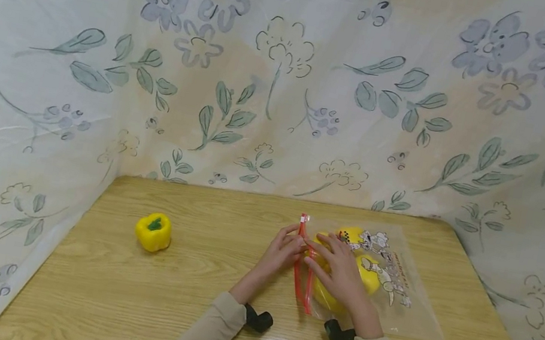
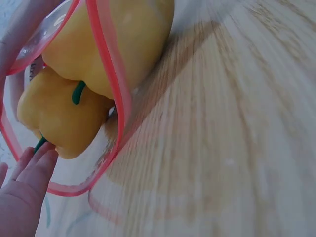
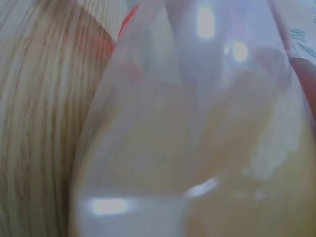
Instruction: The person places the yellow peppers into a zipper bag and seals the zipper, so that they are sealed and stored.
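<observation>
A clear zip bag (image 1: 412, 307) with a red-edged mouth and printed cartoon figures lies on the table, with several yellow bell peppers (image 1: 368, 274) inside. My left hand (image 1: 282, 251) is at its mouth. In the left wrist view, straight fingers (image 2: 42, 165) touch a yellow bell pepper (image 2: 69, 116) by its green stem, just inside the red rim. Another bell pepper (image 2: 133, 44) sits deeper in the bag. My right hand (image 1: 344, 274) rests on top of the bag with fingers spread. Plastic and blurred yellow fill the right wrist view, hiding most of that hand.
One yellow bell pepper (image 1: 153, 232) stands apart on the left of the wooden table (image 1: 195, 296). Floral cloth (image 1: 278, 74) hangs behind the table and along both sides. Black wrist-worn devices (image 1: 258, 319) sit at both cuffs.
</observation>
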The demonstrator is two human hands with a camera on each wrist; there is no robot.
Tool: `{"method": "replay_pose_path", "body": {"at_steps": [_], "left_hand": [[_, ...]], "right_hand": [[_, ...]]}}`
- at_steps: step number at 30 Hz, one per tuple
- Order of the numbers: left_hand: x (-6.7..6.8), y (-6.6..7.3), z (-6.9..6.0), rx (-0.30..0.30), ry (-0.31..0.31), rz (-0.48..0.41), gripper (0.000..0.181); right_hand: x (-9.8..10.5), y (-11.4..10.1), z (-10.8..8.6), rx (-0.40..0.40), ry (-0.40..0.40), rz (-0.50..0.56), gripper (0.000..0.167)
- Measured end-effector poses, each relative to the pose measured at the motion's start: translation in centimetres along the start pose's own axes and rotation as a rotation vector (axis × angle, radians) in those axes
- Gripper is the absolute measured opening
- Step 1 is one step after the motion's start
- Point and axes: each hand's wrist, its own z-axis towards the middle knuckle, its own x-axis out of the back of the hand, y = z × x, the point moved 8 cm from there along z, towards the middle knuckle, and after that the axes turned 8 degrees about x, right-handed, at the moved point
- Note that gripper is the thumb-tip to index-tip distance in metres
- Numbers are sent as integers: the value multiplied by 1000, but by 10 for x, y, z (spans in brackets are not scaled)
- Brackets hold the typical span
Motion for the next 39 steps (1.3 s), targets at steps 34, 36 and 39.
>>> {"method": "replay_pose_path", "body": {"at_steps": [34, 36, 39], "left_hand": [[0, 20, -18, 43, -94, 115, 50], [2, 21, -20, 30, -95, 115, 50], [6, 22, -22, 1, -104, 132, 49]], "right_hand": [[-2, -1, 2, -34, -9, -8, 39], [-2, -1, 2, -32, -8, -5, 38], [-2, -1, 3, -30, -6, -4, 38]]}}
